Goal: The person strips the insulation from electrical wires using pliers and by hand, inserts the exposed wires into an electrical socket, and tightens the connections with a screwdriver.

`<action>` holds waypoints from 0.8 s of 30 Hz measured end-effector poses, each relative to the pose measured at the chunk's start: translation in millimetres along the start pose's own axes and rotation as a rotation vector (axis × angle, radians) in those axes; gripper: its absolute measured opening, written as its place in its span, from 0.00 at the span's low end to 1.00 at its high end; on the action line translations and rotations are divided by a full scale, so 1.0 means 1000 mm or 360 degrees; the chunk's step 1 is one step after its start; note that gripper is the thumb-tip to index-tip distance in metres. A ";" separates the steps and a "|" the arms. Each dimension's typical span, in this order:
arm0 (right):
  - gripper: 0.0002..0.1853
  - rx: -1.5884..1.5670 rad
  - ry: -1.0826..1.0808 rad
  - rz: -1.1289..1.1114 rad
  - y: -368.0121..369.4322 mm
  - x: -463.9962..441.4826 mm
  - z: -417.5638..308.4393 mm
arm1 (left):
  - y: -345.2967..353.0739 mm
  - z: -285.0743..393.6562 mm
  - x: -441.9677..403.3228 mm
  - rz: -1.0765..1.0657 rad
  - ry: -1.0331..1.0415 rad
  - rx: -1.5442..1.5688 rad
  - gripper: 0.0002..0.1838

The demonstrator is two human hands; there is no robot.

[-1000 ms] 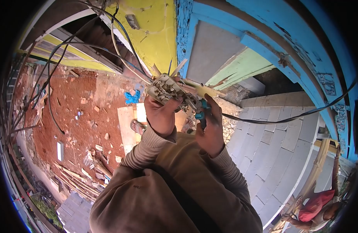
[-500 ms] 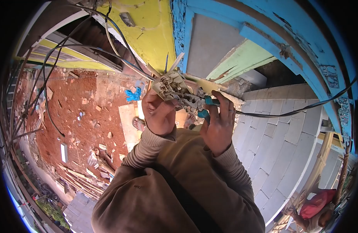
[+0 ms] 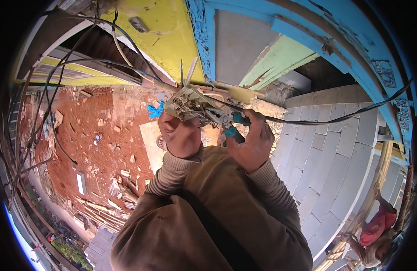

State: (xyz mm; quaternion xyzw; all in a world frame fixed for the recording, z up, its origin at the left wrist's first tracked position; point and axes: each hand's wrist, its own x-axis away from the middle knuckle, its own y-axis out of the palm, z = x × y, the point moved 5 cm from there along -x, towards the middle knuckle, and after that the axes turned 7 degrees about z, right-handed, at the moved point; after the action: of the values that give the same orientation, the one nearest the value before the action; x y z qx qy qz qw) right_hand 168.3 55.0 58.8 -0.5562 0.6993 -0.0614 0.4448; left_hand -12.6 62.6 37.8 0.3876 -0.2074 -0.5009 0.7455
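Grimy box [image 3: 196, 98], packed with metal parts [image 3: 184, 107], is gripped at the view's eleven o'clock by the left hand's [image 3: 181, 136] curled fingers. At its four o'clock, spread teal-handled pliers [image 3: 225, 119] are held in the right hand's [image 3: 253, 147] bent fingers.

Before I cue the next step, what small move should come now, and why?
Probably a gentle squeeze of the right hand on the pliers: their handles stand apart, their working end is right by the box, and the left hand is holding that box.
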 end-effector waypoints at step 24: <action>0.28 0.0230 0.0166 -0.1041 0.006 -0.008 -0.006 | 0.010 0.005 -0.004 0.0197 0.0059 -0.1003 0.18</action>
State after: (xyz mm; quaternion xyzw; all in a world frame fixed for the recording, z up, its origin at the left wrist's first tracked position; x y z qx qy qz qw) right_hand 159.3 61.1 63.4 -0.7141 0.4996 -0.2786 0.4035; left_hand -11.8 66.4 48.6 0.1335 -0.0516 -0.4871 0.8615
